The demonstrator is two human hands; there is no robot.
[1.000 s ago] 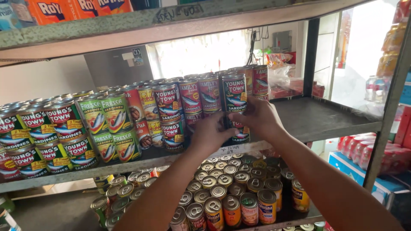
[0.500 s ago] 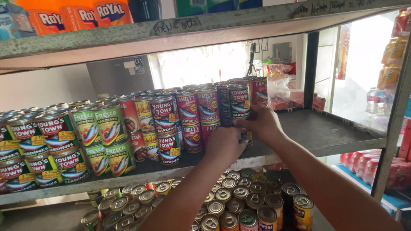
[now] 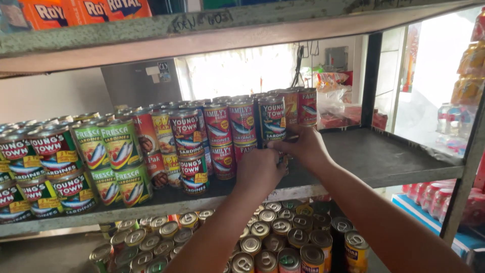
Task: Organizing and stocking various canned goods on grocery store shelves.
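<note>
1. Right now both hands sit low at the front of the shelf; left hand and right hand are curled around a bottom can that they mostly hide, so I cannot tell how firm the grasp is.
2. Blue-labelled sardine can stands directly above the hands, stacked on the hidden one; a nudge of the lower can may tip it off the front.
3. Red-labelled cans stand touching, just left of the hands; a knuckle bump could topple that double stack.
4. Cans on the lower shelf lie right beneath the hands, so a dropped can would hit them and dent.
</note>
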